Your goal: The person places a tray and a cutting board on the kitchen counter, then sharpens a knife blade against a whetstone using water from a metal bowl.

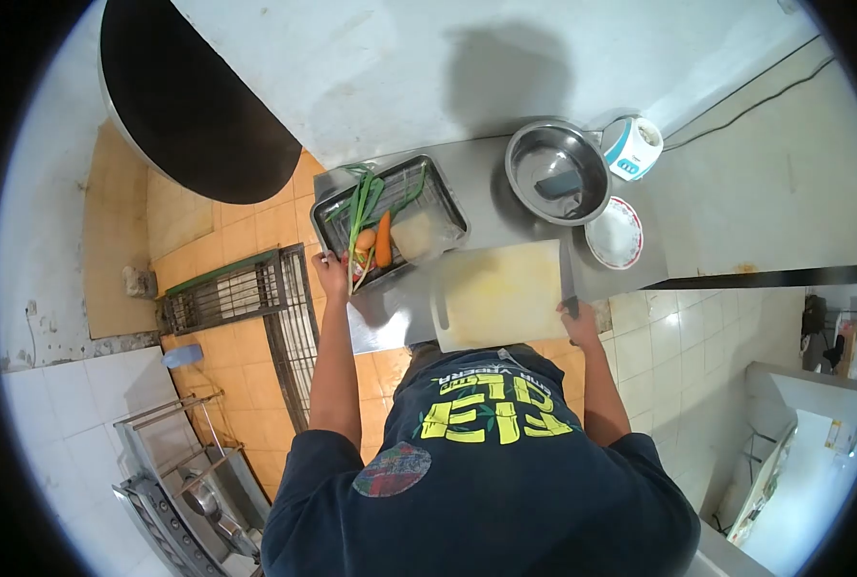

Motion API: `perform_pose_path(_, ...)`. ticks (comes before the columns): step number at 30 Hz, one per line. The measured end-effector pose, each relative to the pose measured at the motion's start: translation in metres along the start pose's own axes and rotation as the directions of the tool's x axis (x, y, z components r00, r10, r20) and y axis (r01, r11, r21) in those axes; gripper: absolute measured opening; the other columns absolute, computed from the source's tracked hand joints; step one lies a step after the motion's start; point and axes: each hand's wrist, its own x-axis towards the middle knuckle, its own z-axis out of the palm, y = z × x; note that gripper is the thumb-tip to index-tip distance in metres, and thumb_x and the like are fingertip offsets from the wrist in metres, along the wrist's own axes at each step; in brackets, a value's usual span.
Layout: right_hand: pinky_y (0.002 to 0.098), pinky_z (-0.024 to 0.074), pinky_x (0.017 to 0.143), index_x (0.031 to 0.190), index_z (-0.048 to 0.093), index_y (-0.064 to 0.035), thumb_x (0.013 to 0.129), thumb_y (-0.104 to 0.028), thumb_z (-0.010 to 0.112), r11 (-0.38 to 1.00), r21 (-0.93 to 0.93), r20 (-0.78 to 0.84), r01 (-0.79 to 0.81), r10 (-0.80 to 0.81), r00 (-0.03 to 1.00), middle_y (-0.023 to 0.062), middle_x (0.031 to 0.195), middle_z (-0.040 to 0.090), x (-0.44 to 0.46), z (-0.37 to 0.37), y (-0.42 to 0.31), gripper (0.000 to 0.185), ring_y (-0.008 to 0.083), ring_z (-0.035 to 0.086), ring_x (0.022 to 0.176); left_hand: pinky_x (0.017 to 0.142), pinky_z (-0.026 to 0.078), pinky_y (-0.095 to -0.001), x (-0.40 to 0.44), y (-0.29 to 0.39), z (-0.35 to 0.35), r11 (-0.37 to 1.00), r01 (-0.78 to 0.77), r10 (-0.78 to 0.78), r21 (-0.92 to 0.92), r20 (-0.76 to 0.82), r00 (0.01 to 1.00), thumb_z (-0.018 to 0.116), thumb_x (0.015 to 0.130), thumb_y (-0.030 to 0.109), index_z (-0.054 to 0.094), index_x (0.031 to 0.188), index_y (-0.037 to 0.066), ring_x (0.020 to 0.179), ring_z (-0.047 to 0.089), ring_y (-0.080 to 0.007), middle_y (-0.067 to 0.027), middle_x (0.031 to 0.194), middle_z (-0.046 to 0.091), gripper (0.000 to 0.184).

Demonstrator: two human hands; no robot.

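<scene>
Head view, left to right: black semicircular panel (198, 106) at the upper left, metal grating (294, 317) on the orange tile floor (246, 375), metal rack (198, 481) lower down. Left hand (331, 274) at the near left corner of the metal tray (460, 229), fingers bent at its rim; cannot tell if they are closed on it. Tray sits on the left part of the steel counter (491, 207). In the tray: green onions (359, 207) laid lengthwise, brown egg (365, 239), something red beside it too small to tell, upright-lying carrot (383, 240), then a see-through bag or container (421, 234) with pale contents, blurred. Cutting board (500, 293), yellowish white, handle slot on its left side, lies flat at the near edge of the counter, right of the tray. Knife (569, 279) along the right edge of the board, blade pointing away from the person; right hand (582, 320) closed around its dark handle. Beyond the board: steel bowl (520, 197) with a gray-blue object (559, 185) inside, type unclear. Right of it, white plate with red patterned rim (615, 234), and behind that a white and blue appliance (632, 149), near the wall
</scene>
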Motion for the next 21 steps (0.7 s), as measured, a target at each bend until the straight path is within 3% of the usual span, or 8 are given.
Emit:
perform_pose_path(3,0.0294,0.0496,0.075,0.101,0.066,-0.0032,0.080,-0.003,0.059,0.991,-0.098,0.034,0.093,-0.090,0.995,0.0071,0.086,0.065,-0.002,0.015,-0.021,0.023,0.0162,0.062,0.082,0.075,0.048,-0.0384,0.010,0.000,0.001,0.986,-0.012,0.001,0.166,0.061,0.998,0.054,0.100,0.023,0.054,0.113,-0.001,0.081,0.060,-0.0221,-0.0147,0.090,0.061,0.027)
perform_pose_path(6,0.0298,0.0493,0.081,0.107,0.061,0.0003,0.076,0.003,0.057,0.965,0.206,-0.007,0.163,-0.165,0.986,0.0101,0.094,0.064,0.004,0.043,-0.015,0.031,0.0201,0.063,0.089,0.081,0.048,-0.0363,0.016,0.007,0.006,0.990,-0.006,-0.007,0.140,0.097,0.995,0.054,0.101,0.021,0.055,0.121,-0.003,0.088,0.062,-0.0228,-0.0156,0.099,0.065,0.031)
perform_pose_path(7,0.0311,0.0490,0.089,0.100,0.064,0.0002,0.078,0.002,0.057,0.976,0.133,0.017,0.173,-0.177,0.984,0.0180,0.118,0.064,0.011,0.049,-0.009,0.023,0.0251,0.064,0.104,0.083,0.048,-0.0356,0.016,0.009,0.008,0.993,-0.009,-0.004,0.120,0.105,0.994,0.053,0.101,0.021,0.056,0.124,-0.004,0.091,0.063,-0.0229,-0.0157,0.102,0.066,0.034)
perform_pose_path(9,0.0325,0.0481,0.092,0.097,0.066,-0.0003,0.080,0.001,0.058,0.971,0.119,0.043,0.207,-0.214,0.976,0.0226,0.134,0.055,0.015,0.058,-0.007,0.019,0.0277,0.062,0.110,0.101,0.042,-0.0332,0.010,0.026,0.003,0.990,0.077,-0.100,0.115,0.210,0.973,0.054,0.101,0.026,0.050,0.140,-0.002,0.117,0.058,-0.0247,-0.0171,0.126,0.062,0.048)
perform_pose_path(11,0.0364,0.0451,0.100,0.094,0.066,-0.0008,0.081,-0.002,0.060,0.976,0.064,0.112,0.206,-0.212,0.971,0.0273,0.152,0.039,0.016,0.062,-0.029,0.013,0.0345,0.058,0.121,0.101,0.042,-0.0337,0.017,0.016,0.002,0.999,0.053,-0.052,0.005,0.265,0.963,0.054,0.101,0.028,0.050,0.139,-0.001,0.120,0.056,-0.0242,-0.0161,0.129,0.061,0.047)
perform_pose_path(16,0.0415,0.0417,0.107,0.094,0.066,-0.0021,0.081,-0.003,0.063,0.946,0.050,0.053,0.319,-0.322,0.945,0.0266,0.144,0.047,0.031,0.086,-0.035,0.013,0.0419,0.050,0.128,0.097,0.045,-0.0382,-0.007,-0.005,-0.006,0.964,-0.202,0.189,0.171,0.088,0.978,0.062,0.096,0.023,0.050,0.134,-0.002,0.112,0.057,-0.0284,-0.0180,0.124,0.059,0.048)
perform_pose_path(17,0.0423,0.0412,0.108,0.094,0.066,-0.0024,0.081,-0.004,0.063,0.946,0.084,0.045,0.313,-0.317,0.947,0.0263,0.142,0.048,0.034,0.088,-0.036,0.013,0.0428,0.049,0.129,0.095,0.044,-0.0452,-0.023,-0.013,-0.010,0.926,-0.272,0.270,0.261,0.043,0.962,0.066,0.091,0.020,0.051,0.126,-0.002,0.109,0.055,-0.0397,-0.0253,0.116,0.057,0.043)
perform_pose_path(21,0.0417,0.0421,0.106,0.096,0.067,-0.0029,0.082,-0.003,0.063,0.930,0.005,0.047,0.369,-0.369,0.928,0.0253,0.137,0.052,0.032,0.093,-0.047,0.014,0.0414,0.051,0.127,0.095,0.040,-0.0549,-0.118,-0.039,-0.027,0.829,-0.251,0.110,0.500,0.295,0.949,0.071,0.081,0.026,0.046,0.128,-0.006,0.110,0.051,-0.0454,-0.0291,0.111,0.054,0.062)
